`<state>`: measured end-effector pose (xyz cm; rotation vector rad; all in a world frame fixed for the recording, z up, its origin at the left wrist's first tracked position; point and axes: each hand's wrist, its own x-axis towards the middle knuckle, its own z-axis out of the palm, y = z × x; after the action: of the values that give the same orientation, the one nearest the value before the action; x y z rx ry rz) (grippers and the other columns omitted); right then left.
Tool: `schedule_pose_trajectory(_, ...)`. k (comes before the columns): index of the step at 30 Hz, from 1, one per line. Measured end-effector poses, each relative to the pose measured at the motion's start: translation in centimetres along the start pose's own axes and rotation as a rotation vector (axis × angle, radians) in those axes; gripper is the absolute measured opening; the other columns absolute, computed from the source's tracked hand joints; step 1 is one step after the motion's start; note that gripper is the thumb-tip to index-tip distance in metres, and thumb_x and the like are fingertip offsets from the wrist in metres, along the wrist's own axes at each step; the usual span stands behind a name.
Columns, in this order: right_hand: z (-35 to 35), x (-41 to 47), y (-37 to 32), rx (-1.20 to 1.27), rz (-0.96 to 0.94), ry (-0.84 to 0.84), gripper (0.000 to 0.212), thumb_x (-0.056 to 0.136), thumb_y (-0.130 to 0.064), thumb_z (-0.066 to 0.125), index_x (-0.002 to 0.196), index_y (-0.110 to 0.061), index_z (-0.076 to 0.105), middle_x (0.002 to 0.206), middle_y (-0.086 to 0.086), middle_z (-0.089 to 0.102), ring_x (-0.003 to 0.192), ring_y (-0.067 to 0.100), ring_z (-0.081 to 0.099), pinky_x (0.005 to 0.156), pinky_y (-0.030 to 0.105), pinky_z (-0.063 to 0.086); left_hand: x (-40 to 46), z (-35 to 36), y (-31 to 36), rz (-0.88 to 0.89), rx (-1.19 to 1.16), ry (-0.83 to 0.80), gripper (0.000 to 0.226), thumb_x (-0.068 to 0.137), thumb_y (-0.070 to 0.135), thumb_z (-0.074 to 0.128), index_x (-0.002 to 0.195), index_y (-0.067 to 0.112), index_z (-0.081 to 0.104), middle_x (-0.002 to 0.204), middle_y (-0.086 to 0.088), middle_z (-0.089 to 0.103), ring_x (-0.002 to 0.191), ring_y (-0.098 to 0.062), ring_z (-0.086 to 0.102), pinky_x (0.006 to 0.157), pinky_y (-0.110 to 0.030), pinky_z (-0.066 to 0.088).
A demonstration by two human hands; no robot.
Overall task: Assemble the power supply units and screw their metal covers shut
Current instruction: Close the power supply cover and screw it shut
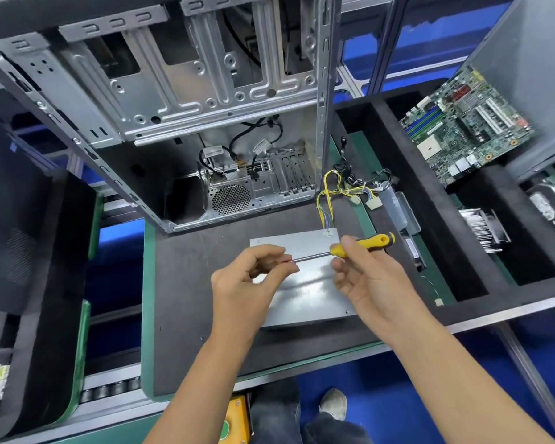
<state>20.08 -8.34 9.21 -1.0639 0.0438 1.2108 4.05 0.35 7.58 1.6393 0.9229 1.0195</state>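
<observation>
A grey metal power supply unit (311, 283) lies flat on the dark mat, its cover facing up. Its yellow and coloured wire bundle (340, 190) runs away from its far right corner. My right hand (366, 277) holds a screwdriver with a yellow and black handle (369, 241) level above the cover. The steel shaft (311, 256) points left. My left hand (253, 277) pinches the tip of the shaft between thumb and fingers. The tip itself and anything on it are hidden by those fingers.
An open computer case (180, 116) stands just behind the unit. A black foam tray (462, 251) at the right holds a motherboard (468, 126), a heatsink (484, 229) and other parts. Another black tray (29, 251) sits left. The bench edge (269, 376) runs in front.
</observation>
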Motion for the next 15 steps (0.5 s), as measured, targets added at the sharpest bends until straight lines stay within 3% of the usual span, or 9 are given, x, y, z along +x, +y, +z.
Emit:
schedule_pose_trajectory(3,0.4,0.1,0.3,-0.053,0.023,-0.013,0.039,0.072,-0.020,0.077,0.104,-0.011,0.057,0.091,0.008,0.073,0.076,0.017,0.071,0.060,0.025,0.055,0.1,0.5,0.0,0.059,0.030,-0.014,0.032,0.071,0.010,0.084,0.091,0.033,0.072,0.083,0.011,0.076,0.079,-0.010,0.074,0.077,-0.018,0.055)
schedule_pose_trajectory(7,0.4,0.5,0.7,-0.065,0.011,0.007,0.019,0.089,-0.008,0.068,0.099,-0.007,0.053,0.085,0.010,0.073,0.082,0.028,0.075,0.066,0.030,0.059,0.2,1.2,-0.2,0.064,0.061,-0.062,0.038,0.068,0.016,0.088,0.098,0.030,0.071,0.089,0.013,0.076,0.082,-0.009,0.073,0.080,-0.022,0.057)
schedule_pose_trajectory(11,-0.4,1.7,0.4,-0.061,-0.120,0.117,0.018,0.092,-0.009,0.066,0.100,-0.007,0.050,0.085,0.014,0.072,0.086,0.034,0.074,0.069,0.032,0.060,1.1,1.3,-1.0,-0.005,0.222,-0.205,0.076,0.059,0.037,0.092,0.128,0.028,0.061,0.121,0.019,0.066,0.116,-0.003,0.061,0.101,-0.018,0.043)
schedule_pose_trajectory(15,-1.9,3.5,-0.8,-0.133,-0.371,0.246,0.019,0.097,-0.010,0.062,0.101,-0.012,0.044,0.083,0.011,0.075,0.088,0.034,0.074,0.073,0.034,0.061,3.2,3.3,-1.9,0.122,0.488,-0.284,0.070,0.074,0.040,0.085,0.134,0.016,0.059,0.137,0.012,0.053,0.132,-0.001,0.041,0.117,-0.027,0.026)
